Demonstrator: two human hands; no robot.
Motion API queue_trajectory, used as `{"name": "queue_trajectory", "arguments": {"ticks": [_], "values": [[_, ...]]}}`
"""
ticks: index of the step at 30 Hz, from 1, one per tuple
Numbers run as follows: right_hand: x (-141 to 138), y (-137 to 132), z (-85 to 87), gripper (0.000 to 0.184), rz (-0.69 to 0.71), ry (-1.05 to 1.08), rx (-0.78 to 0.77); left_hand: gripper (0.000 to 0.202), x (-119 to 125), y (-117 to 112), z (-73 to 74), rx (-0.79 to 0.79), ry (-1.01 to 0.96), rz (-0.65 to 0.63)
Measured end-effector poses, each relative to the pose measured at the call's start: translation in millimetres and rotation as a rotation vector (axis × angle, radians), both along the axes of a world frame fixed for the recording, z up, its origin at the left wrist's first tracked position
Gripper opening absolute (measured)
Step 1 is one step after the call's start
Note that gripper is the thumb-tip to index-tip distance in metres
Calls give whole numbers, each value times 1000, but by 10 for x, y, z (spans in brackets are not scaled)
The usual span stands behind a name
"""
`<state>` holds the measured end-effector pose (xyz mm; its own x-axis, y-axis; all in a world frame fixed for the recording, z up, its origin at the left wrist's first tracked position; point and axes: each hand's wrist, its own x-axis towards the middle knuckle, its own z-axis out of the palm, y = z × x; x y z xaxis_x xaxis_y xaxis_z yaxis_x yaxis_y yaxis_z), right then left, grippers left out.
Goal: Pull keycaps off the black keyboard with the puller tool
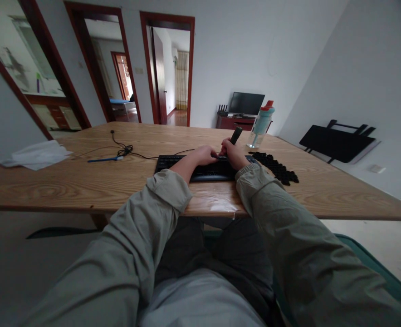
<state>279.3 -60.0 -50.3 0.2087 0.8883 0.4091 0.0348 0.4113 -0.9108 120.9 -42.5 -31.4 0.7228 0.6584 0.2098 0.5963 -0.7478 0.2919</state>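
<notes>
A black keyboard [214, 171] lies near the front edge of the wooden table, partly covered by my forearms. My right hand [233, 153] is closed around a black-handled tool [236, 135], its handle tilted up to the right. The tool's working end is hidden behind my fingers, over the keyboard's upper part. Just to the left, my left hand [205, 155] rests over the keyboard, fingers drawn together and bent down, their tips close to the right hand. What they pinch, if anything, cannot be made out. Many small black keycaps [277, 168] lie grouped right of the keyboard.
A clear bottle with a red and teal top [262, 122] stands behind the keycaps. Left of the keyboard lie a coiled black cable [124, 150] and a blue brush [105, 159]. White crumpled paper [39, 154] sits at the left of the table [85, 188].
</notes>
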Motion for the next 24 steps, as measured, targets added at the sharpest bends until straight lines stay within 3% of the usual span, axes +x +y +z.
{"name": "queue_trajectory", "arguments": {"ticks": [5,14,24], "values": [[-14,-5,28,9,-25,54,-2,30,-3,24,-15,-3,1,7],[-44,24,12,13,-66,-60,-22,31,-1,-42,9,31,19,6],[-147,-30,63,13,-148,-82,-16,35,6,-50,20,-48,35,30]]}}
